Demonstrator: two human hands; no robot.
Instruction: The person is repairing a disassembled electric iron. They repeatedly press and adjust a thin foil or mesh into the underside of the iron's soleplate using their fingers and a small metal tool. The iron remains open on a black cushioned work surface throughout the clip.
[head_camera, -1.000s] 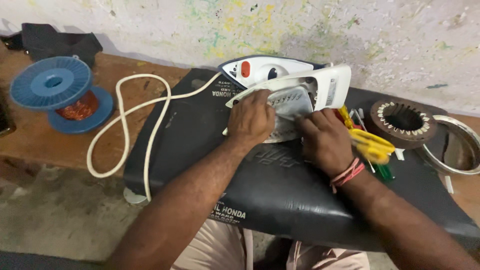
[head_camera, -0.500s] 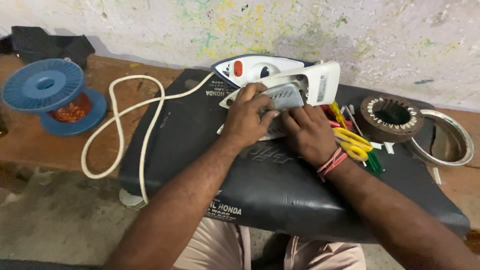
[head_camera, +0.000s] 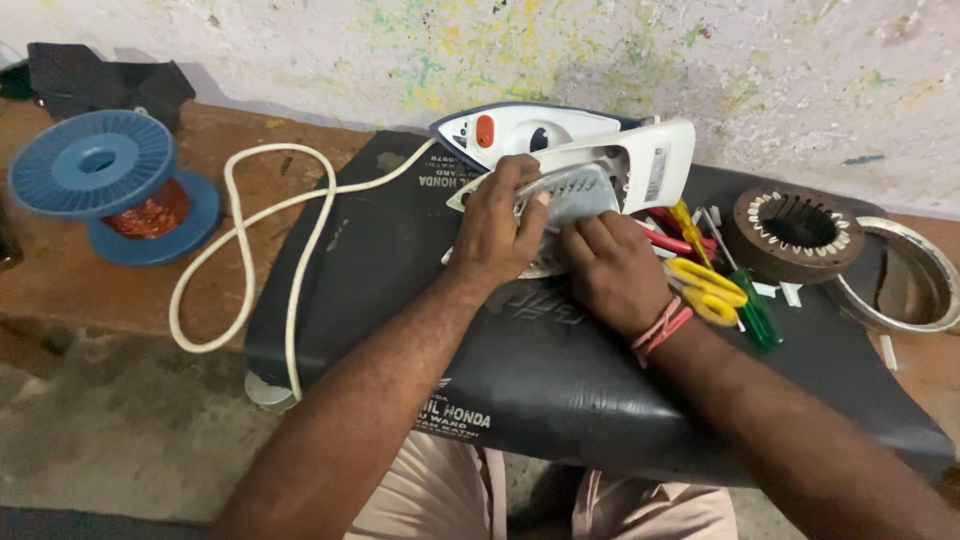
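Observation:
A white and blue electric iron (head_camera: 560, 150) lies on its side on a black padded seat (head_camera: 400, 300), its metal soleplate (head_camera: 575, 190) facing me. My left hand (head_camera: 495, 225) grips the soleplate's near edge. My right hand (head_camera: 610, 270), with a pink band at the wrist, presses its fingers against the lower part of the soleplate beside the left hand. The iron's cream cord (head_camera: 250, 250) loops off to the left over the seat edge. What lies under my right palm is hidden.
Yellow-handled scissors (head_camera: 705, 290) and red and green screwdrivers (head_camera: 755, 320) lie right of my right hand. A brown motor stator ring (head_camera: 795, 230) and a metal ring (head_camera: 900, 275) sit at the right. A blue spool of copper wire (head_camera: 110, 185) stands at the left on the brown bench.
Both hands have drawn closer together on the soleplate. The view has shifted slightly, so the iron and seat sit a little lower in frame.

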